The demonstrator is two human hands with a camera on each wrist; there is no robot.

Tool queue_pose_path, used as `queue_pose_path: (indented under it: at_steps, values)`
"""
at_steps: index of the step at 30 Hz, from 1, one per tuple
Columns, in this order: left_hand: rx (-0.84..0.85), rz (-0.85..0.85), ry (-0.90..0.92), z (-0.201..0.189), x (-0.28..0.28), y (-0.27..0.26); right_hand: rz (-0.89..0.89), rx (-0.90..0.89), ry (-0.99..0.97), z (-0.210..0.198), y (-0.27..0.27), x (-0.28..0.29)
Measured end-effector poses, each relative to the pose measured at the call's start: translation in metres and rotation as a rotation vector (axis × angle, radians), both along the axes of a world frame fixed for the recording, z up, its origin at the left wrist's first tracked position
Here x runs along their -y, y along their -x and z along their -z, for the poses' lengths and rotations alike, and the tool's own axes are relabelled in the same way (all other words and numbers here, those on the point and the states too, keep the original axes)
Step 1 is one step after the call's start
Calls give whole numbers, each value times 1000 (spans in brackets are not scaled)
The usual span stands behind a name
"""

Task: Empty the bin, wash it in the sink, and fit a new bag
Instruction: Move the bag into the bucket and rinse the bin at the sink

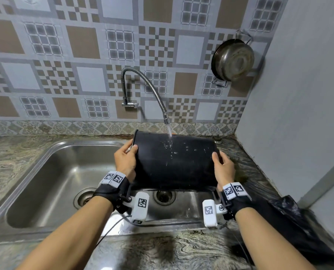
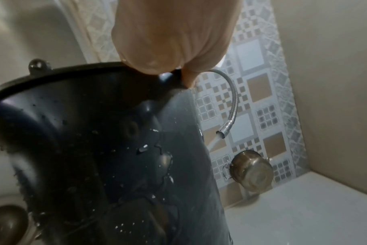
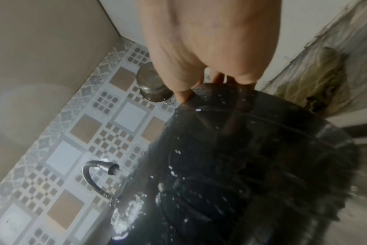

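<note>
I hold a black plastic bin (image 1: 174, 162) on its side above the right part of the steel sink (image 1: 45, 172). Its open mouth faces left. My left hand (image 1: 127, 154) grips the rim, thumb on the outside and fingers inside. My right hand (image 1: 220, 164) grips the base end, thumb on the side wall. Water runs from the flexible tap (image 1: 166, 119) onto the top of the bin and splashes off. The left wrist view shows the wet bin (image 2: 136, 157) under my left hand (image 2: 172, 41). From the right wrist, the bin (image 3: 251, 165) is wet below my right hand (image 3: 210, 41).
A black plastic bag (image 1: 291, 221) lies on the marble counter at the right, by the grey wall. A steel bowl (image 1: 232, 59) hangs on the tiled wall above it. The sink has a drain (image 1: 164, 196) under the bin and another drain (image 1: 84, 199) at the left.
</note>
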State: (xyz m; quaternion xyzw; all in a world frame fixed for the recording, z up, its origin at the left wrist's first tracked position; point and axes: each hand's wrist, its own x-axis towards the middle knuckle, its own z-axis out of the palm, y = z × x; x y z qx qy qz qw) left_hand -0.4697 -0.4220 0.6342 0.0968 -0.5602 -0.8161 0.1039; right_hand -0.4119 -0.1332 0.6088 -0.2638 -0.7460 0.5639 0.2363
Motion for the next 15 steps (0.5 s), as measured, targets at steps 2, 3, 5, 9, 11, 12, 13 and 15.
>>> queue_pose_path:
  at_steps: [2, 3, 5, 9, 11, 12, 13, 15]
  values:
    - [34, -20, -91, 1, -5, 3, -1, -66, -67, -4, -4, 1]
    - [57, -31, -126, 2, -6, 5, 5, -103, -91, -6, -5, 0]
    - [108, -48, -146, 5, -8, 8, 14, -150, -144, -6, -3, -4]
    - [211, -25, -126, 12, -10, 11, 18, -181, -189, -24, -3, -7]
    - [250, 31, -53, 15, -9, 10, 8, -190, -215, -37, -3, -7]
    - [260, 76, -48, 16, -9, 8, 6, -196, -232, -43, -3, -6]
    - [258, 129, -70, 19, -9, 6, 7, -199, -255, -48, -3, -6]
    - [263, 247, -119, 28, -13, 1, 7, -208, -306, -60, -3, -3]
